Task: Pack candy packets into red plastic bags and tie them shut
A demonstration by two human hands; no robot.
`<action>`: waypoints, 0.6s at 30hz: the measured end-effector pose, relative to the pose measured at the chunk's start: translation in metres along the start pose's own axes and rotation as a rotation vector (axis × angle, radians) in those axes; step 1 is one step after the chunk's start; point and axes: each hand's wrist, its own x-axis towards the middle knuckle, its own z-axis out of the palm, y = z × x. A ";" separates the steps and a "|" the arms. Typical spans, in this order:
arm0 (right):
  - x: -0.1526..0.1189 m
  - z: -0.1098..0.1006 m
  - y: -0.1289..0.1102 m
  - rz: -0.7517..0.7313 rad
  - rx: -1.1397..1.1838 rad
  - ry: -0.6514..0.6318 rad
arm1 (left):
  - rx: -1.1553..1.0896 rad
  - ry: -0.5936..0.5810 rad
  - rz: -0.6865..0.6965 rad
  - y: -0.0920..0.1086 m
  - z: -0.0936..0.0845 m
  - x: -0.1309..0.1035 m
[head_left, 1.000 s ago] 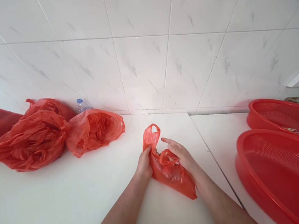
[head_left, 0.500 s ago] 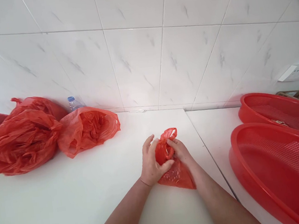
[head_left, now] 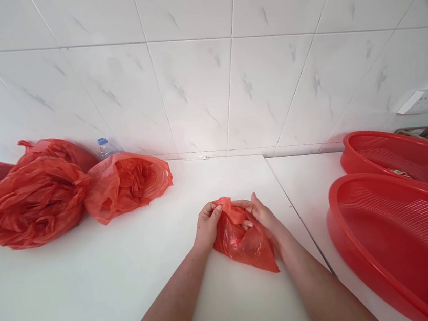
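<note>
White wall tiles with grey marbling (head_left: 195, 95) at the back, smooth white tabletop (head_left: 97, 287) in front. Between the two hands, over the middle of that tabletop, is a small, thin, shiny red plastic bag (head_left: 242, 245), can't tell if its bottom is resting on the surface. Left hand (head_left: 206, 228) has the crumpled top pinched between thumb and fingers at the upper left. Right hand (head_left: 263, 219) is half open around the other side, some fingers hidden by the folds, so no idea how firmly it's holding, if at all.

My two cents on working the top of the bag: pinch well into the gathered bit, not just a loose edge, since film this thin would probably stretch or rip if you yank it. Use the right hand to gather the slack gently and evenly, and let the tabletop carry the weight. Elbow room looks fine imo: the crumpled red plastic bags (head_left: 48, 195) are well off to the left, the oval red plastic mesh baskets (head_left: 338, 229) off to the right
</note>
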 end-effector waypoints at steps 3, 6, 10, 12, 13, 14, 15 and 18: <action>0.001 0.001 -0.004 -0.050 -0.103 0.039 | -0.093 -0.020 -0.058 0.001 0.001 0.000; 0.006 0.000 -0.005 -0.126 -0.298 0.094 | -0.033 0.020 -0.014 0.000 0.003 -0.002; 0.012 -0.003 0.002 -0.226 -0.639 0.378 | 0.173 0.016 0.078 -0.003 0.007 -0.007; 0.015 -0.004 0.006 -0.247 -0.718 0.474 | 0.311 -0.002 0.157 -0.005 0.010 -0.009; 0.016 -0.005 0.008 -0.256 -0.718 0.498 | 0.378 -0.012 0.205 -0.007 0.011 -0.009; 0.017 -0.005 0.009 -0.268 -0.699 0.507 | 0.440 -0.023 0.255 -0.008 0.011 -0.010; 0.019 -0.006 0.009 -0.283 -0.662 0.502 | 0.492 -0.031 0.304 -0.009 0.012 -0.010; 0.022 -0.011 0.007 -0.299 -0.517 0.434 | 0.590 -0.043 0.409 -0.011 0.012 -0.009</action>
